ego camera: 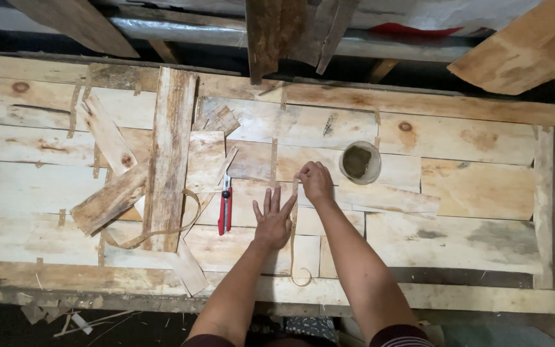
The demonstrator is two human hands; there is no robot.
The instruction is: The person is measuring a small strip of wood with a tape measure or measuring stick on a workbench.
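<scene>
Left hand [272,218]: pressed flat, fingers spread, on veneer [245,234].
Right hand [315,182]: pinched around tape [293,225] end.
Tape: judged light, limp; best gripped at ends.

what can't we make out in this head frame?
- Head view: the right hand is curled, so its fingertips and grip on the paper strip are hidden.
- The container contents are too dim to identify.
- The veneer under the flat left hand is covered.

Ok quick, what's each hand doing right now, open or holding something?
Left hand: open, fingers spread, pressed flat on the wood veneer sheet.
Right hand: closed, pinching the top end of a thin brown tape strip against the veneer.
</scene>
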